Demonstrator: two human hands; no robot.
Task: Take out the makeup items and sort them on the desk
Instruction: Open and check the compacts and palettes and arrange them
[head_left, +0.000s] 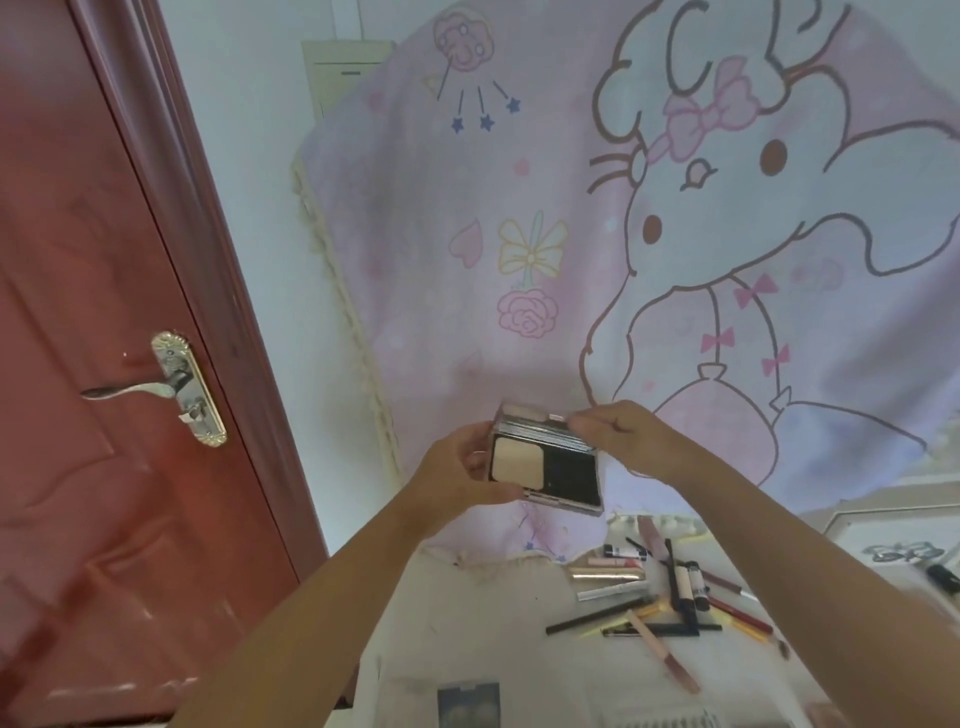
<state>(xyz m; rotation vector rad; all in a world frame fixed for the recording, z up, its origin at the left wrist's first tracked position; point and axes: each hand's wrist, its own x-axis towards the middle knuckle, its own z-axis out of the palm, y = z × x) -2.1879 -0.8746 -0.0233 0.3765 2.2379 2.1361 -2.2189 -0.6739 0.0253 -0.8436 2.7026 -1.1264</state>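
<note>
No brand, label or writing can be read on anything here; the small print on the tubes is too blurred. Both hands are raised in front of the cartoon curtain (649, 234), holding an open compact (545, 465) in the air above the desk (467, 613). The left hand (457, 470) grips the compact's left edge, thumb curled along the near side and fingers wrapped behind. The right hand (621, 434) pinches the lid at its top right, fingers bent over the far edge. The lid stands tilted back, its inner face showing a pale strip, perhaps a mirror. The base shows two compartments: a beige powder pan on the left and a black well on the right. Below and to the right, on the desk, lies a loose pile of makeup (670, 597): pencils, slim tubes, a small bottle with a black cap, a pink stick lying apart nearer the camera. They overlap and point different ways. A dark square palette (467, 704) lies at the desk's near edge. At left stands a red door (93, 364) with a silver handle (156, 387).
</note>
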